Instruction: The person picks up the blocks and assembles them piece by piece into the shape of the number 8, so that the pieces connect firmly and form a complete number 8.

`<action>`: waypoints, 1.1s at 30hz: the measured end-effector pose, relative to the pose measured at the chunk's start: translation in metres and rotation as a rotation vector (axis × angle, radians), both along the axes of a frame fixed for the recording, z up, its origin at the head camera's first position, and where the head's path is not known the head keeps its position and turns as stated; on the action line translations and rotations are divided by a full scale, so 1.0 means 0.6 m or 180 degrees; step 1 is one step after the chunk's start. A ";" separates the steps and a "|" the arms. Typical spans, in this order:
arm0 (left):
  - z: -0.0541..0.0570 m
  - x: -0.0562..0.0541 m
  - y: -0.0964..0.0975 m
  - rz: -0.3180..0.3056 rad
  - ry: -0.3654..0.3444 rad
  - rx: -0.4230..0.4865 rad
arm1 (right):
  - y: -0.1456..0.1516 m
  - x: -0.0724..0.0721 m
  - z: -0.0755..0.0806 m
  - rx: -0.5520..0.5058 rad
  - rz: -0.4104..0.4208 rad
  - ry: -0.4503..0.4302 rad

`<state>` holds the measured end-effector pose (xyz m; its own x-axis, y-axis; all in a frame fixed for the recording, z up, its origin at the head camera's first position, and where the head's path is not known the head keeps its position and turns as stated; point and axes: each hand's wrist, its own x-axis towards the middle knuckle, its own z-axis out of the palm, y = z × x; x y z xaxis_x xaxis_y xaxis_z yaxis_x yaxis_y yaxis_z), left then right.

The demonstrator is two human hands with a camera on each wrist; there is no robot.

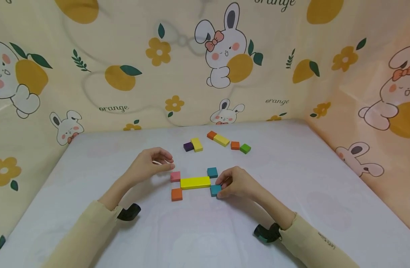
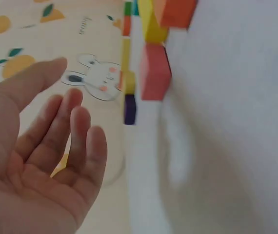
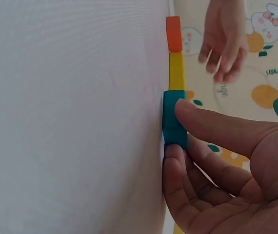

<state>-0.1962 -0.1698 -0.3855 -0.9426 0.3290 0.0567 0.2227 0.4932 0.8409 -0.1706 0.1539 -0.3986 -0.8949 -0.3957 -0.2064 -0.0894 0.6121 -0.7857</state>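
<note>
A long yellow block (image 1: 195,182) lies flat on the table. At its left end are a pink block (image 1: 175,176) and an orange block (image 1: 176,194); at its right end are two teal blocks, the far one (image 1: 212,172) and the near one (image 1: 215,190). My right hand (image 1: 237,183) pinches the near teal block, thumb on one side and fingertips against another, as the right wrist view shows. Just beyond the pink block my left hand (image 1: 154,165) hovers, its fingers loosely bent and holding nothing; the left wrist view shows a gap between it and the pink block (image 2: 155,73).
Farther back lie a purple block (image 1: 188,147) beside a yellow one (image 1: 197,144), an orange block (image 1: 211,135) against a yellow one (image 1: 221,140), and an orange block (image 1: 235,145) near a green one (image 1: 245,148). A printed cloth (image 1: 185,82) rises behind the white table (image 1: 191,238).
</note>
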 end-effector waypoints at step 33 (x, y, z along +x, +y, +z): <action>-0.025 -0.146 0.054 0.0306 -0.0420 0.0121 | 0.002 -0.001 -0.001 -0.0031 -0.0002 -0.0010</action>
<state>-0.2837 -0.1377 -0.4004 -0.9697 0.2369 -0.0589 0.0625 0.4742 0.8782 -0.1712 0.1551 -0.3995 -0.8945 -0.3971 -0.2054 -0.0865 0.6044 -0.7920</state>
